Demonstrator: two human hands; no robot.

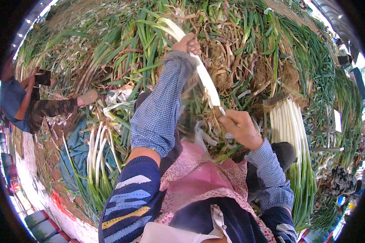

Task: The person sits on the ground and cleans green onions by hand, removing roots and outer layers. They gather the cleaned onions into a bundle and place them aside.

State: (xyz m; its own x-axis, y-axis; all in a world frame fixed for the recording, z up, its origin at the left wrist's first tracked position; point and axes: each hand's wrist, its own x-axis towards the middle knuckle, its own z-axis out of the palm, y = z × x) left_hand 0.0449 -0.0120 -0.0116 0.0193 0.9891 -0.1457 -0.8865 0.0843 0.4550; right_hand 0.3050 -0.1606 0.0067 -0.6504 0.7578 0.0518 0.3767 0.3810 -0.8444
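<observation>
A long green onion (207,79) with a thick white shank slants across the middle, its leafy end up and its roots toward me. My left hand (187,45) is wrapped around the upper shank, just below where the leaves fork. At the brown root end, my right hand (241,129) has its thumb and fingers pinched. A small pale sliver shows at those fingertips; whether it is a blade or peeled skin I cannot tell. Beneath, a pink patterned apron (197,179) covers my lap.
Trimmed green onions (289,121) lie lined up at the right, by a metal rack (328,132). Several loose white-stemmed ones (97,152) lie at the left on blue sheeting (74,158). Untrimmed onions (225,66) are heaped ahead. Another person (16,104) sits far left.
</observation>
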